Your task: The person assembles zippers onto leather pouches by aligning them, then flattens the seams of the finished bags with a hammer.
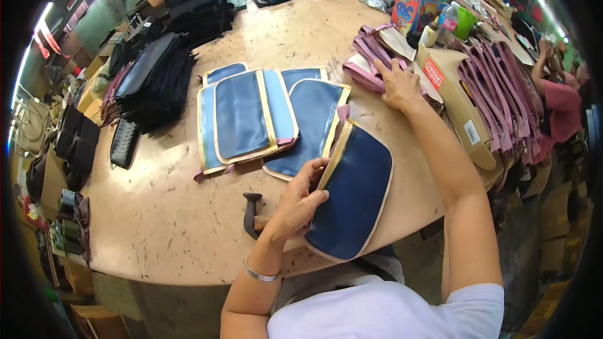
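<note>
My left hand (301, 201) grips the yellow-edged side of a dark blue panel (355, 194) at the table's front edge, thumb on top and fingers wrapped behind. Out to the right, my right hand (399, 85) reaches onto a stack of mauve pieces (364, 66), its fingers apart and touching the top of the stack. Several blue pieces with cream and yellow edging (242, 113) lie overlapping in the middle of the table, just beyond my left hand. A hammer (251, 213) lies beside my left wrist, its handle partly hidden by it.
Black pieces are piled (157, 81) at the left of the table (157, 220). More mauve pieces (502, 100) and a cardboard piece with a red label (461, 100) are at the right. Bottles, a green cup (465, 22) and plastic bags stand behind. Other people are at the far side and right.
</note>
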### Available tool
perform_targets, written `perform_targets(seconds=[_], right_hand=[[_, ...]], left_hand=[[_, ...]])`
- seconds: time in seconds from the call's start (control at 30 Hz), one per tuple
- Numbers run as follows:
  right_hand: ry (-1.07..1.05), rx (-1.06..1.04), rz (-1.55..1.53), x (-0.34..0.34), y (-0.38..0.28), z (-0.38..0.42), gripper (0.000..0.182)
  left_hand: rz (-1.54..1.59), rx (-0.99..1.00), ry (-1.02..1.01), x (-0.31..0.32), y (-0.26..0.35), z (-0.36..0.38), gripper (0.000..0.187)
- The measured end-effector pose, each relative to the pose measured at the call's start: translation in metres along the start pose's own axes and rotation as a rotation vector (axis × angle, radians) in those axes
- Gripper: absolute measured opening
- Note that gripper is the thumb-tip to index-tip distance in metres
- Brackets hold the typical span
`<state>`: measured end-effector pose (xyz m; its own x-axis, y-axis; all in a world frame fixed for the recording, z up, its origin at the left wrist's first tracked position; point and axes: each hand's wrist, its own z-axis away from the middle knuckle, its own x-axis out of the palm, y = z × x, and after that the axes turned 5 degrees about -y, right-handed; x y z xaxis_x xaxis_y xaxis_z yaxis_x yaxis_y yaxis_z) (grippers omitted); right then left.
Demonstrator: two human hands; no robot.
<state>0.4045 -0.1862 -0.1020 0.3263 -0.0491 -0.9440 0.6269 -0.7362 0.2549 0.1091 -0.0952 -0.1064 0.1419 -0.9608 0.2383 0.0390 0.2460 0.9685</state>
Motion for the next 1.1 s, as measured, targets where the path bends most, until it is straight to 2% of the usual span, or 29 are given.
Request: perform_targets(seconds=[0.2, 0.3, 0.47, 0.57, 0.67, 0.7, 0.97, 1.1], right_hand=[[0.015, -0.111, -0.048, 0.003, 0.016, -0.010, 0.060], [-0.002, -0.127, -0.108, -0.010, 0.031, -0.014, 0.051], [-0.031, -0.086, -0.187, -0.040, 0.047, -0.005, 0.060], [-0.024, -0.112, -0.231, -0.041, 0.047, 0.006, 0.059], [-0.038, -0.123, -0.142, -0.035, 0.030, 0.024, 0.057], [0.136, -0.201, -0.097, -0.025, 0.023, 0.032, 0.048], [0.016, -0.117, 0.018, -0.030, -0.011, 0.056, 0.064], [-0.168, -0.128, -0.087, -0.053, -0.007, 0.063, 0.060]], left_hand=[[0.001, -0.026, 0.021, 0.003, 0.004, 0.001, 0.053], [-0.032, -0.027, 0.028, 0.006, 0.007, 0.002, 0.053], [-0.045, -0.041, 0.002, 0.006, 0.005, 0.000, 0.052], [-0.027, -0.050, 0.004, 0.005, 0.003, 0.000, 0.052], [-0.049, -0.062, 0.011, 0.007, 0.006, 0.000, 0.051], [-0.061, -0.064, 0.013, 0.006, 0.006, 0.000, 0.051], [-0.061, -0.058, 0.021, 0.006, 0.004, -0.001, 0.051], [-0.051, -0.061, 0.025, 0.007, 0.005, 0.000, 0.051]])
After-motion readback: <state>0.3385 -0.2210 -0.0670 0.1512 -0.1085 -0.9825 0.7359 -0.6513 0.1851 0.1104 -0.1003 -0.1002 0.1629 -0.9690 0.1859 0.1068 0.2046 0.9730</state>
